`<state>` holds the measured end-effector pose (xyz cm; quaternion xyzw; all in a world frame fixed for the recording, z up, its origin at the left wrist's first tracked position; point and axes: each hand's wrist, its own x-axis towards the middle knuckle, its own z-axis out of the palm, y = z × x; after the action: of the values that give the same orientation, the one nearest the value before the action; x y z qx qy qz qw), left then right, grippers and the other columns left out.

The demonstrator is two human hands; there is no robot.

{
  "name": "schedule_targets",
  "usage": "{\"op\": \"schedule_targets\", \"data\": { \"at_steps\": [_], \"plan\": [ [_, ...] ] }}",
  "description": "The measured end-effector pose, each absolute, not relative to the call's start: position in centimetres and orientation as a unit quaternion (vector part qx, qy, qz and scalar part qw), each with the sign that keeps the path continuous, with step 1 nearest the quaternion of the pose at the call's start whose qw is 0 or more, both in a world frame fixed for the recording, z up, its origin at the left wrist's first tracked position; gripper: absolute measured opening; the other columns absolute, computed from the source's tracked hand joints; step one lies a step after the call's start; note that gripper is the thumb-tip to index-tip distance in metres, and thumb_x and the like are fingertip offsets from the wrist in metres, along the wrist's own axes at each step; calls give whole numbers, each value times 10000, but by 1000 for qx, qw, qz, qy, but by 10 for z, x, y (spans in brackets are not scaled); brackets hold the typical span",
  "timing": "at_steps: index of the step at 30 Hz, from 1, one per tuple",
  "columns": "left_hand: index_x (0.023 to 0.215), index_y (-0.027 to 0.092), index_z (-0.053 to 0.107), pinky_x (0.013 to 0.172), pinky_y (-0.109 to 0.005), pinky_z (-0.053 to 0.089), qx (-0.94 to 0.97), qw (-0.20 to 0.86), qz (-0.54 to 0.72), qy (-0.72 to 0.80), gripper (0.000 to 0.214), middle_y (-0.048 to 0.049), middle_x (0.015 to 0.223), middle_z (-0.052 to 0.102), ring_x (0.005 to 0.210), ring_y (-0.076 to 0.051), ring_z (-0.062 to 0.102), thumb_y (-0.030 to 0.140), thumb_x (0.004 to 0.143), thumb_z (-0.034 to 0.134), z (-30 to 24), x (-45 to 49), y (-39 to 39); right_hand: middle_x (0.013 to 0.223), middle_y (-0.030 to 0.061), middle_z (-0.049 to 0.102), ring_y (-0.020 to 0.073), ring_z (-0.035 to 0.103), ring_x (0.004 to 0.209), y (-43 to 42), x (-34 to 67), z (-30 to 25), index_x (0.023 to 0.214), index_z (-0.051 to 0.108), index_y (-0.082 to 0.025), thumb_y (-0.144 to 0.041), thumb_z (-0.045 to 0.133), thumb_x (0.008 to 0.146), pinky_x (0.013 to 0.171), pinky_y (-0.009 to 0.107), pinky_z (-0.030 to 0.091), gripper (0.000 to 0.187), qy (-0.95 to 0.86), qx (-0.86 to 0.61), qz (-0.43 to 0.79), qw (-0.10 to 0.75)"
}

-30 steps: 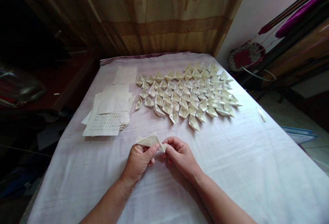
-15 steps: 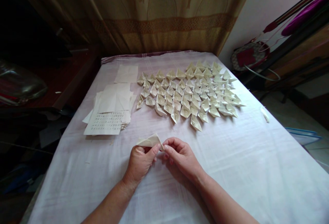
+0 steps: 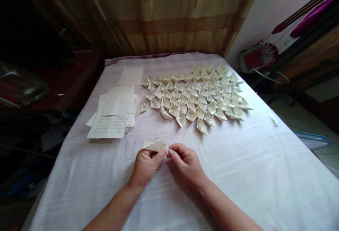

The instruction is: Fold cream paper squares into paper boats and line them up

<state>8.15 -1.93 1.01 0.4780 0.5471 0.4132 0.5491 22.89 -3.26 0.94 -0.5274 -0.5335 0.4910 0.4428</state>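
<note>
A partly folded sheet of cream paper (image 3: 156, 144) is pinched between the thumb and fingers of my left hand (image 3: 146, 165), just above the cloth. My right hand (image 3: 187, 162) pinches the paper's right corner between thumb and forefinger; the fingertips cover that corner. Beyond my hands, many folded paper boats (image 3: 191, 100) stand in rows over the middle and right of the table. To the left lies a stack of paper sheets (image 3: 112, 126), the front one with rows of writing. Behind it is a separate blank sheet (image 3: 131, 76).
A white cloth (image 3: 238, 174) covers the table. A patterned curtain (image 3: 164, 22) hangs along the far edge. A dark red cabinet (image 3: 76, 75) stands at the left, and a bag (image 3: 256, 59) sits off the right side. A small white scrap (image 3: 272, 118) lies near the right edge.
The folded paper has tilted slightly and shifted a little to the right in my left hand. My right hand's fingers have drawn closer together at its corner.
</note>
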Motion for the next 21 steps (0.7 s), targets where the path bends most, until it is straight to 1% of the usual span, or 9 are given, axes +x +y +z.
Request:
{"op": "schedule_targets", "data": {
  "at_steps": [3, 5, 8, 11, 13, 16, 18, 19, 21],
  "plan": [
    [706, 157, 710, 661, -274, 529, 494, 534, 405, 554, 226, -30, 680, 719, 667, -180, 654, 383, 709, 720, 10, 82, -20, 667, 10, 679, 128, 609, 610, -34, 228, 8, 768, 664, -184, -271, 526, 865, 595, 215, 456, 190, -577, -553, 409, 441],
    [732, 156, 703, 643, -265, 518, 495, 533, 406, 554, 214, -26, 683, 714, 652, -173, 643, 368, 704, 716, 12, 83, -20, 679, 12, 687, 129, 618, 621, -36, 227, 6, 782, 669, -184, -257, 522, 869, 607, 215, 458, 186, -585, -558, 390, 441],
    [701, 166, 659, 595, -244, 498, 476, 554, 412, 544, 195, -1, 634, 678, 595, -149, 608, 354, 693, 707, 16, 83, -19, 697, 15, 691, 134, 629, 644, -36, 226, 5, 790, 662, -187, -280, 524, 877, 619, 213, 471, 188, -570, -546, 425, 442],
    [653, 179, 597, 570, -226, 481, 463, 577, 413, 531, 209, 34, 568, 609, 547, -122, 562, 354, 693, 704, 19, 83, -18, 678, 9, 676, 129, 599, 594, -35, 227, 5, 789, 628, -191, -338, 500, 898, 566, 211, 459, 224, -550, -533, 478, 430],
    [651, 184, 571, 551, -215, 470, 456, 591, 410, 524, 233, 50, 556, 570, 531, -110, 537, 366, 693, 710, 18, 83, -18, 642, 1, 648, 124, 567, 564, -35, 228, 7, 751, 594, -196, -360, 485, 908, 537, 210, 432, 252, -556, -535, 483, 413],
    [714, 181, 587, 587, -217, 487, 450, 596, 413, 521, 241, 43, 629, 597, 591, -117, 569, 365, 679, 738, 16, 81, -18, 583, -11, 606, 117, 540, 539, -35, 230, 10, 679, 543, -205, -355, 465, 920, 536, 210, 403, 294, -586, -533, 475, 385],
    [752, 175, 604, 603, -218, 495, 455, 591, 411, 524, 254, 30, 672, 621, 627, -125, 590, 361, 673, 757, 15, 80, -18, 568, -14, 604, 114, 537, 525, -35, 231, 11, 677, 532, -207, -348, 443, 930, 544, 213, 400, 303, -598, -529, 471, 376],
    [772, 169, 614, 579, -214, 489, 458, 593, 402, 527, 269, 24, 675, 628, 610, -122, 586, 374, 678, 761, 15, 79, -18, 569, -14, 606, 114, 538, 524, -35, 231, 11, 682, 532, -207, -346, 437, 932, 549, 214, 400, 301, -601, -531, 464, 377],
    [807, 154, 632, 469, -195, 434, 455, 603, 379, 534, 328, 13, 650, 634, 499, -97, 531, 443, 704, 749, 14, 78, -19, 560, -19, 586, 113, 522, 515, -35, 232, 10, 681, 524, -207, -351, 435, 927, 539, 214, 389, 298, -598, -544, 446, 384]
  ]
}}
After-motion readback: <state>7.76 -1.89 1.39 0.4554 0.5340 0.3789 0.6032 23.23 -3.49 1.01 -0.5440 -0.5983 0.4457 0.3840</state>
